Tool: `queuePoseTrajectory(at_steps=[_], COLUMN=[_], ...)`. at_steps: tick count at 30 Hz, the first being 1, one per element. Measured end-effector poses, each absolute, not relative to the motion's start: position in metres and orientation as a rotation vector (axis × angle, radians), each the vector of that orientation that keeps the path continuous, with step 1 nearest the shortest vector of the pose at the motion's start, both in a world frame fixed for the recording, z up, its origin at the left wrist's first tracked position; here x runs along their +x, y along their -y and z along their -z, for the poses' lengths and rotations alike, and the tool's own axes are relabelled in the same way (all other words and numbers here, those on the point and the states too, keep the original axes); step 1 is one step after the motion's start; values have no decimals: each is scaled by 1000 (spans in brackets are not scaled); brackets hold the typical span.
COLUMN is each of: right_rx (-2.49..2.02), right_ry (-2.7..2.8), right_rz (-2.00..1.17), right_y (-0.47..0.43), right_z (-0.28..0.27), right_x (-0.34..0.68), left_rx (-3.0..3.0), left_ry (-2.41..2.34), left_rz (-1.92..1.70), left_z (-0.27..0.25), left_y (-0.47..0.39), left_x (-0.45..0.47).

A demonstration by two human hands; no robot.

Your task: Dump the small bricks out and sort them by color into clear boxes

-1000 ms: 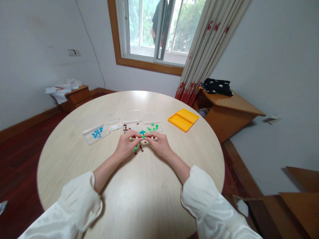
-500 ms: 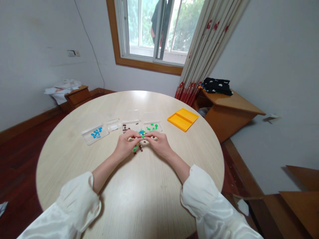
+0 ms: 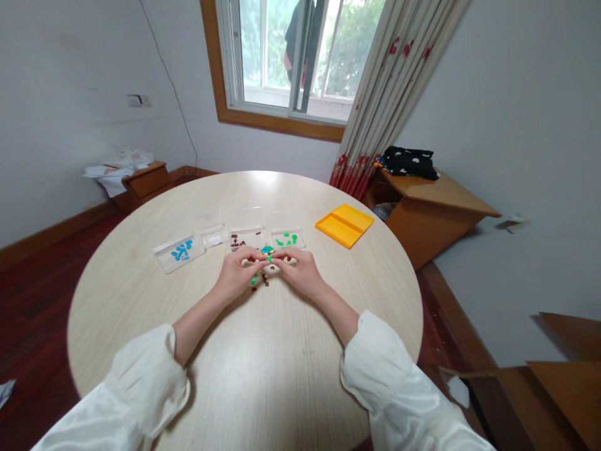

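My left hand [image 3: 238, 273] and my right hand [image 3: 300, 269] meet fingertip to fingertip over the middle of the table. Between their pinched fingers is a small green building brick [image 3: 269, 258], partly covered by the fingertips. Just behind it lie blue and yellow bricks [image 3: 267, 249]; whether they are joined to the green one I cannot tell. Below the fingers, loose brown bricks [image 3: 266, 284] and a green piece [image 3: 254, 280] rest on the tabletop.
On the round table [image 3: 244, 376] stand clear trays: one with blue bricks [image 3: 165, 264], a small one [image 3: 203, 240], one with brown bricks [image 3: 246, 230] and one with green bricks [image 3: 303, 243]. A yellow two-part tray [image 3: 345, 225] lies at the back right.
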State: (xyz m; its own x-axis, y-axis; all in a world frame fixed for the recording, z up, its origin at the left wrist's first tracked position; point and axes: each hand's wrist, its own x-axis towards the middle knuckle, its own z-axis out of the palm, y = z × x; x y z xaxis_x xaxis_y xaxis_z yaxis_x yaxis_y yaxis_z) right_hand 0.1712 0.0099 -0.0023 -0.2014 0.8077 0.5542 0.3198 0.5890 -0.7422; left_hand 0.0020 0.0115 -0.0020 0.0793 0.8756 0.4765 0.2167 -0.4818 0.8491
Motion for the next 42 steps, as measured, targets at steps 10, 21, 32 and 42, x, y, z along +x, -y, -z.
queuePoseTrajectory(at_steps=[10,21,32,42], right_rx=[-910,-889,-902,-890], right_ry=[1893,1898,1886,1885], right_rz=[-549,-514,-505,-502], right_y=[-8,-6,-8,-8], right_z=[-1,-2,1,0], right_x=[172,171,172,171], left_rx=[1555,1587,1653,1696], left_ry=[-1018,-1052,-1084,-1071], left_rz=[-1263,-1280,-1318,-1337], left_z=[-2,-4,-2,-2], left_y=[-13,-12,-13,-13], left_x=[1,2,2,1])
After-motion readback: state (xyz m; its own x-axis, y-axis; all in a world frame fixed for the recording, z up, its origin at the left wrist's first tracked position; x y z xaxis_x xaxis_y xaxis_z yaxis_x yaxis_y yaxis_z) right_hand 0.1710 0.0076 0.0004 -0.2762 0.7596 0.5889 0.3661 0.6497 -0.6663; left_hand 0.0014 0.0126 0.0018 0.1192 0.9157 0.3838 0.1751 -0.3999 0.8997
